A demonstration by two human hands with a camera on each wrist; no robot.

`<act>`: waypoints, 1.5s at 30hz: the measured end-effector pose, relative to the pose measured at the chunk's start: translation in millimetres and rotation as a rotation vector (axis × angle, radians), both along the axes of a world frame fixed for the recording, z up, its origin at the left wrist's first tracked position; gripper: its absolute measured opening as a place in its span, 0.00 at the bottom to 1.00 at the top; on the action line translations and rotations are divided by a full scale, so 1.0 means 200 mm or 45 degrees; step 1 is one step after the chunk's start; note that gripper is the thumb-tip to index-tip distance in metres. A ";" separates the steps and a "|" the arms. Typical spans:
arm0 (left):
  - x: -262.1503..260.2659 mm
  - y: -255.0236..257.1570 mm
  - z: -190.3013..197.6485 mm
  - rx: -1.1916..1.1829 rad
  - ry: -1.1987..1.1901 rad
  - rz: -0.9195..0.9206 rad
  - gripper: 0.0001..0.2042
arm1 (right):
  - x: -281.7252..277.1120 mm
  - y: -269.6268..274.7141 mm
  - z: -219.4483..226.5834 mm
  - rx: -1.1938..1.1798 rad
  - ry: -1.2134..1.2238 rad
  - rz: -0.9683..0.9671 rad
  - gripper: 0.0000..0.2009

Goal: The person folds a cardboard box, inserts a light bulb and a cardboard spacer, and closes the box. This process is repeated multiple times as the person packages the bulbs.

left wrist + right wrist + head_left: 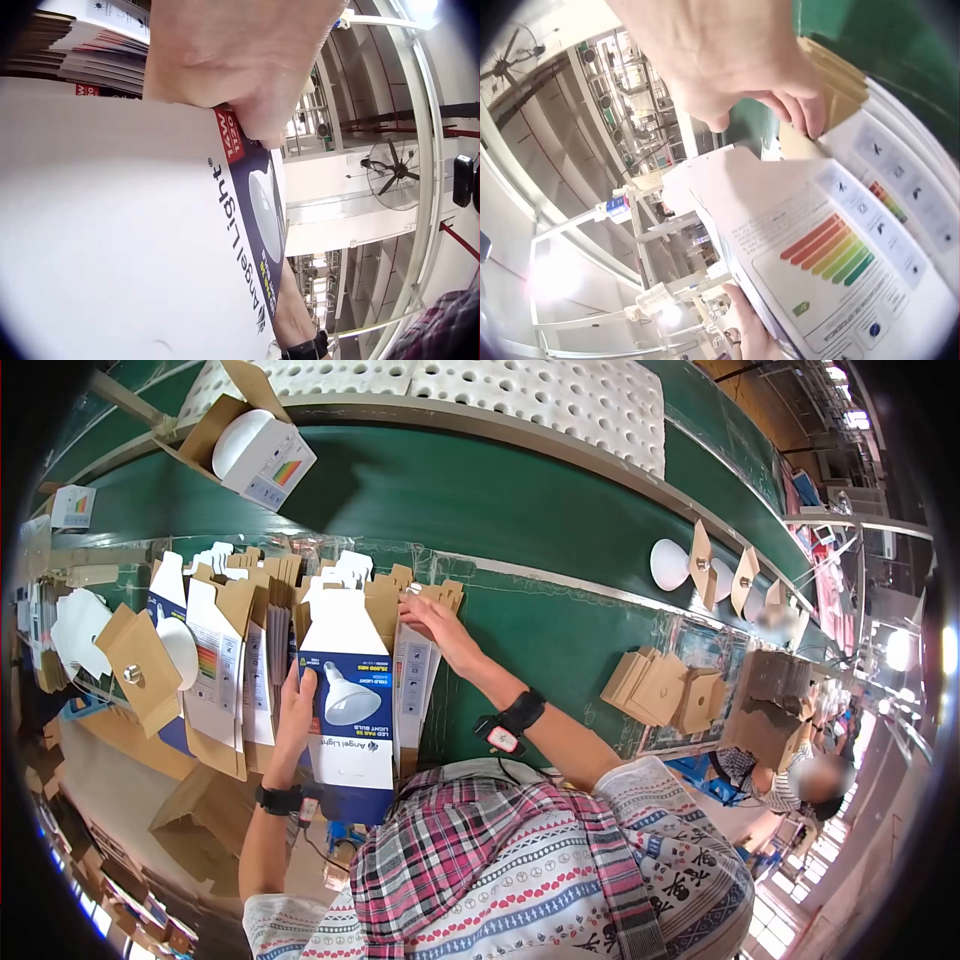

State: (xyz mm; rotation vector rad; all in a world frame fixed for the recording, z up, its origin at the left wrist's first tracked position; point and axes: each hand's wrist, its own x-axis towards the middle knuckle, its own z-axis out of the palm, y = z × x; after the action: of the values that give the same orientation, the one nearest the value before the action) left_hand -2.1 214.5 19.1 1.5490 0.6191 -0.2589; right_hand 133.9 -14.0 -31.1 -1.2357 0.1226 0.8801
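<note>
My left hand point(290, 715) grips the left edge of a printed light bulb carton point(350, 760), thumb on its blue front. The carton stands upright before my body, its white tab pointing up. In the left wrist view, its broad white side fills the lower left below the hand. My right hand point(442, 635) reaches over to the top right, with fingertips at the brown flap point(802, 142) of a carton behind. Its thumb stands apart from the fingers in the right wrist view. More flat cartons point(413, 685) with coloured energy bars are stacked close behind.
Rows of folded cartons point(230, 670) stand to the left, beside a brown insert point(138, 672) with a bulb. An open box point(270, 460) with a white bulb sits on the green conveyor point(430, 490). Brown inserts point(650, 685) lie at right. Another person point(810, 780) sits farther right.
</note>
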 end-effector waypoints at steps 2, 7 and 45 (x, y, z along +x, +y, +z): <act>-0.01 0.00 0.03 0.092 0.002 0.009 0.23 | 0.00 0.04 0.03 0.110 -0.012 0.057 0.25; -0.01 -0.02 0.06 0.218 0.067 0.040 0.24 | -0.04 0.09 0.01 0.210 -0.249 0.245 0.21; 0.30 0.03 0.05 0.162 -0.194 -0.559 0.15 | -0.13 0.12 0.19 -0.400 -0.898 0.535 0.25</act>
State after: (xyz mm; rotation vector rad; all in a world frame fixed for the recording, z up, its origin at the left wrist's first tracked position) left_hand 57.5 221.2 29.9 1.8010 0.1723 -0.4336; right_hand 107.5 9.1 7.8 -1.8421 -0.6027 0.7438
